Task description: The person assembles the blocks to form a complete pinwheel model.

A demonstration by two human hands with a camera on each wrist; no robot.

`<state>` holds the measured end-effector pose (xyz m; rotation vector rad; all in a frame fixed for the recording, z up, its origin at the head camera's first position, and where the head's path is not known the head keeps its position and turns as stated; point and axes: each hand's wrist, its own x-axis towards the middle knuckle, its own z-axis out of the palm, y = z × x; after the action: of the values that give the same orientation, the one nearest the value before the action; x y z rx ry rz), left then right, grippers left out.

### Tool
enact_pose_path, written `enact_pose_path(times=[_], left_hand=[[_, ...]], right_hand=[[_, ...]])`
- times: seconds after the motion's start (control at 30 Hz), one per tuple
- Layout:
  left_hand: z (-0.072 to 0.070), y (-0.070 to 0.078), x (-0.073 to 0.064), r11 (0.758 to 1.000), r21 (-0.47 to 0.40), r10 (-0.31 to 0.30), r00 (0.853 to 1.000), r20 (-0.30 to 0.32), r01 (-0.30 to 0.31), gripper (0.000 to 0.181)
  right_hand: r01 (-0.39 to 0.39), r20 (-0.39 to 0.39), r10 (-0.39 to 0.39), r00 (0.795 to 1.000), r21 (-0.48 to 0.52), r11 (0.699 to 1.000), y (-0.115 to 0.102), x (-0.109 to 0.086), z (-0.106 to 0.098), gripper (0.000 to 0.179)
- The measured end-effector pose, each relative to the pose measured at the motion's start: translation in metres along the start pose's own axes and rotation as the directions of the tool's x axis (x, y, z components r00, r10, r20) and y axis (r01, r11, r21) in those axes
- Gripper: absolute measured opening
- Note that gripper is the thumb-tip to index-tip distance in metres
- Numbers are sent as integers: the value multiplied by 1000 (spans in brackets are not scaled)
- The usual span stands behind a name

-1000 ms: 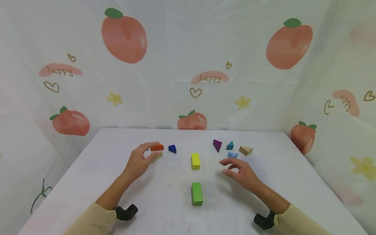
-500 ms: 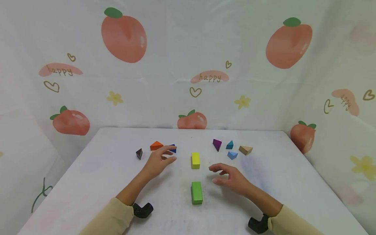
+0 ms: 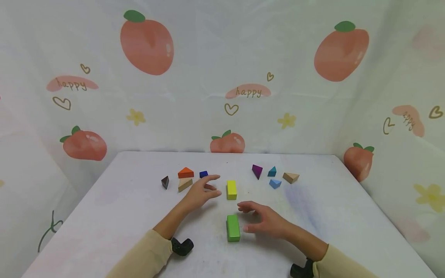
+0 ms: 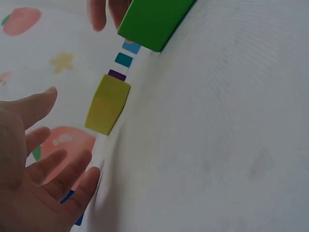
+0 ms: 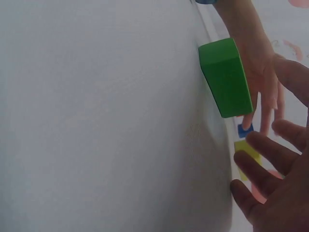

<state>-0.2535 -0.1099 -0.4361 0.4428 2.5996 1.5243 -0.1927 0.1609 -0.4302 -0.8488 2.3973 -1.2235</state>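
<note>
On the white table (image 3: pixel 114 208), the left hand (image 3: pixel 199 195) and right hand (image 3: pixel 267 221) hold nothing, fingers spread. The green block (image 3: pixel 233 228), midway between the side edges, looks light, hard and smooth; grip its long sides. The yellow block (image 3: pixel 231 190) lies nearer the back edge.

You can read one word, "happy", in thin brown handwriting printed on the white cloth (image 3: pixel 208 46) ahead of you. It stands on a pink patch at the left (image 3: pixel 72 83), again on a pink patch near the middle (image 3: pixel 248 91), and a third time on a tilted pink patch at the right (image 3: pixel 409 119), where you can make out only "appy", running steeply downward. Your right wrist view shows lettering too blurred to read.
</note>
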Motion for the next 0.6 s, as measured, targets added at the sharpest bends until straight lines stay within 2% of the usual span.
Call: enact_pose_path(times=[0.23,0.6], left_hand=[[11,4,5,999,17,-32,997,76,31,60],[22,3,16,994,104,-42,993,113,30,73]], right_hand=[[-49,31,51,998,-75,996,-4,-2,6,74],[-81,15,86,996,-218,973,-9,-4,16,80]])
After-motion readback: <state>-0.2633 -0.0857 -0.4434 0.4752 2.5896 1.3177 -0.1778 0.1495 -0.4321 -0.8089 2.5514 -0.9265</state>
